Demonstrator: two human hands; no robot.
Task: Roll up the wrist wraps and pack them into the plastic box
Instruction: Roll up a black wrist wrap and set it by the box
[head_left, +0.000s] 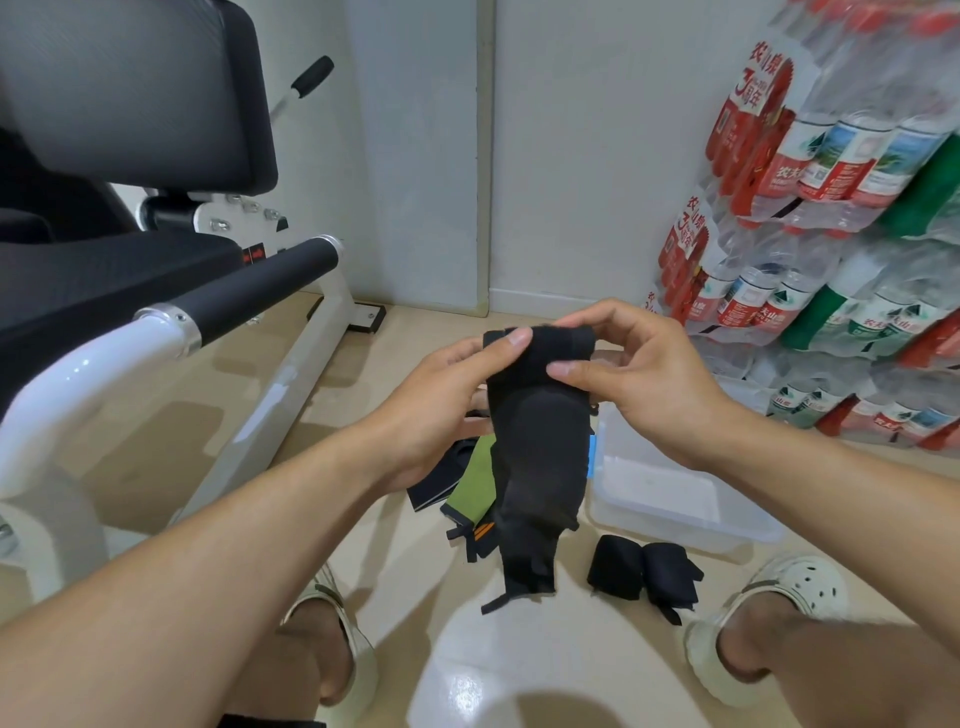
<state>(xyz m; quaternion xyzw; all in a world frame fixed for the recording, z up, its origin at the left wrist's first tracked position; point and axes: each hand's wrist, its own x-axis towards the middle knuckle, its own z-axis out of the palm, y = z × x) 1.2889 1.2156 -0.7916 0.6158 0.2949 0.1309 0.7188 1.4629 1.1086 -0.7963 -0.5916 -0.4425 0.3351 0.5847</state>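
Note:
A long black wrist wrap (537, 457) hangs in front of me, held at its top end by both hands. My left hand (441, 410) pinches its upper left corner, thumb on top. My right hand (639, 369) grips the folded top edge from the right. Below it on the floor lies a pile of loose wraps (470, 493), one green, one dark, one with orange stripes. Two rolled black wraps (644, 574) lie side by side on the floor. The clear plastic box (670, 499) stands open just behind them, to the right of the hanging wrap.
A white-framed gym machine with black pads (171, 322) fills the left side. Shrink-wrapped packs of water bottles (831, 260) are stacked along the right wall. My feet in pale clogs (769, 618) rest on the beige tiled floor at the bottom.

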